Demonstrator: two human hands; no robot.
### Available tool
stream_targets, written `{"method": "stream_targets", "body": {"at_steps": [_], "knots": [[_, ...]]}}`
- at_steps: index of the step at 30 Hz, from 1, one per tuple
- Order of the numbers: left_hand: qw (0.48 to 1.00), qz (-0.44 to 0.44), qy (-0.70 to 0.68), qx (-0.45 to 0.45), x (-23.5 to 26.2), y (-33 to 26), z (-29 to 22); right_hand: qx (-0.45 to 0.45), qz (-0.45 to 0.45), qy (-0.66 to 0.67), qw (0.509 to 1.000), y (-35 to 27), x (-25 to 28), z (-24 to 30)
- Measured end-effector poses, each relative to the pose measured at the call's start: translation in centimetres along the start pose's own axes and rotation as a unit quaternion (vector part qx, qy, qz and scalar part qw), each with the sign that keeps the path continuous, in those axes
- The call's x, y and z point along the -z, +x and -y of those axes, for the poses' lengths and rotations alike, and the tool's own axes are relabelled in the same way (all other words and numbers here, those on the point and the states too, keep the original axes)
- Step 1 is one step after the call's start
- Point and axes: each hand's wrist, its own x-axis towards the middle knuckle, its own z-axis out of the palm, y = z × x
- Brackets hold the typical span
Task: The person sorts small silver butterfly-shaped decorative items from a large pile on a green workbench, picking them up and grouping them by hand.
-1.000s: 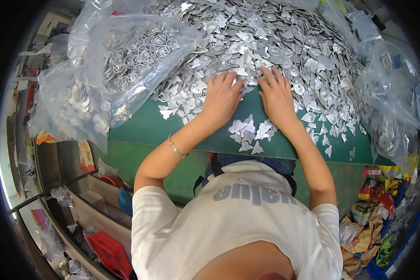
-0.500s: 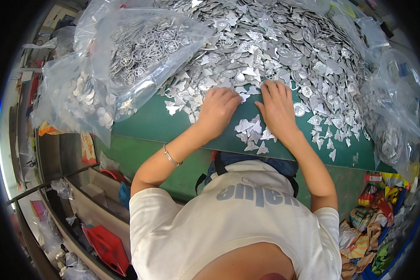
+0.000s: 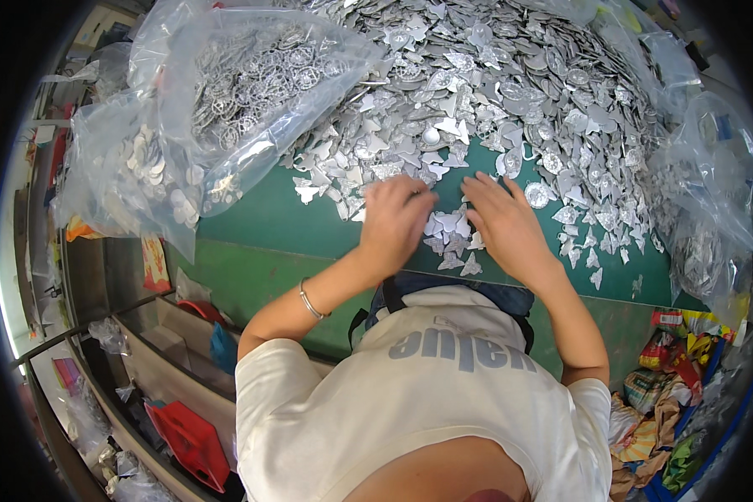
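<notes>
A broad heap of flat silver metal pieces (image 3: 494, 84), some butterfly-like and some round, covers the far part of the green tabletop (image 3: 263, 219). Nearer to me lies a small cluster of winged metal pieces (image 3: 450, 243), between my hands. On its left is my left hand (image 3: 393, 219), fingers bent and smeared by motion, so any piece held there cannot be made out. To the cluster's right, my right hand (image 3: 504, 219) lies low over the table with fingers apart and nothing visible in them. A silver bracelet (image 3: 311, 299) circles my left wrist.
A clear plastic bag (image 3: 268, 142) of openwork metal pieces lies at the left, beside another bag of smooth discs (image 3: 184, 205). More plastic (image 3: 703, 184) borders the right side. Drawers and a red bin (image 3: 191, 442) stand lower left; colourful packets (image 3: 657, 393) lie lower right.
Both hands have drawn back from the heap's edge toward me. Several pieces between them have come nearer to the small cluster.
</notes>
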Motion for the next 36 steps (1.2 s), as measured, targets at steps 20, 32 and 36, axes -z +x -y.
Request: {"method": "stream_targets", "body": {"at_steps": [20,32,36], "knots": [[0.993,0.083,0.071,0.042,-0.1,0.0,0.1,0.03,-0.033,-0.021,0.999,0.3,-0.4,0.1],[0.993,0.088,-0.078,0.025,-0.6,0.1,0.9,0.015,-0.049,0.044,0.998,-0.7,0.1,-0.1],[0.995,0.097,0.038,-0.001,-0.9,1.4,0.3,0.023,-0.052,-0.005,0.998,-0.3,-0.4,0.1]]}}
